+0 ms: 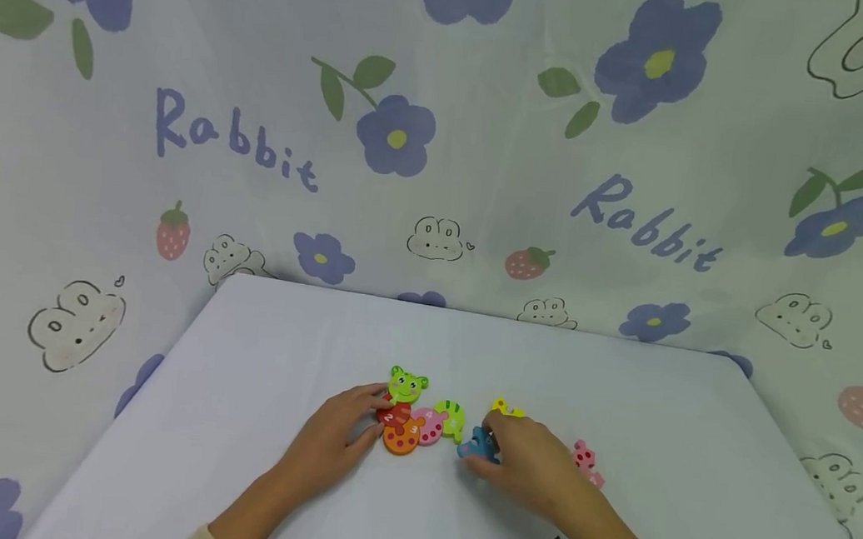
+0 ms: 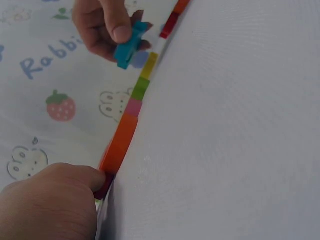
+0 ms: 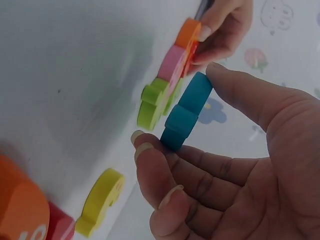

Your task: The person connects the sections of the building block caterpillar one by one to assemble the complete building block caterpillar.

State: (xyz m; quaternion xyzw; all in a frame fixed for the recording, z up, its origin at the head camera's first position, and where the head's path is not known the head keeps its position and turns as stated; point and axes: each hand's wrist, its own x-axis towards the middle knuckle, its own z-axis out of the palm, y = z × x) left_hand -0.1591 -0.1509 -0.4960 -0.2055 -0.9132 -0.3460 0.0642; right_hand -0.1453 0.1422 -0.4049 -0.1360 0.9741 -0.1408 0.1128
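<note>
My left hand (image 1: 333,434) holds the left edge of a red puzzle piece (image 1: 395,415) marked 2, its thumb and fingers at that edge. The piece lies in a curved caterpillar chain, between a green smiling head piece (image 1: 406,387) and an orange piece (image 1: 400,438) marked 3. A pink spotted piece (image 1: 430,427) and a green striped piece (image 1: 453,421) follow to the right. My right hand (image 1: 527,460) pinches a blue puzzle piece (image 3: 186,112) between thumb and fingertips, right of the green striped piece and apart from it.
A yellow piece (image 1: 504,407) lies just beyond my right hand. Farther right is a pink spotted piece (image 1: 585,457), partly hidden by that hand. The right wrist view also has an orange piece (image 3: 20,205) close by. A patterned curtain (image 1: 441,136) hangs behind the white table (image 1: 284,334).
</note>
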